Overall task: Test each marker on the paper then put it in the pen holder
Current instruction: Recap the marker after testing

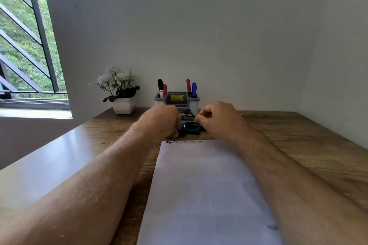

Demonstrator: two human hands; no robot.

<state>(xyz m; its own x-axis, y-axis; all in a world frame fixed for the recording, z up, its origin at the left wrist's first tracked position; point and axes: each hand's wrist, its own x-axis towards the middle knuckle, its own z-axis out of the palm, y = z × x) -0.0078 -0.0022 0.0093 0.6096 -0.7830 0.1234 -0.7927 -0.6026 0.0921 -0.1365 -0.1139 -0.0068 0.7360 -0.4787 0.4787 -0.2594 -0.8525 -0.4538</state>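
My left hand (162, 120) and right hand (220, 118) curl over a small heap of markers (192, 127) between them; whether either actually grips one I cannot tell. Just beyond my knuckles stands the grey pen holder (177, 101), its yellow label reading "49.00", with a pack reading "OP" below. Behind my wrists lies the paper (203, 189), its far edge marked, with bare wooden table (298, 145) either side.
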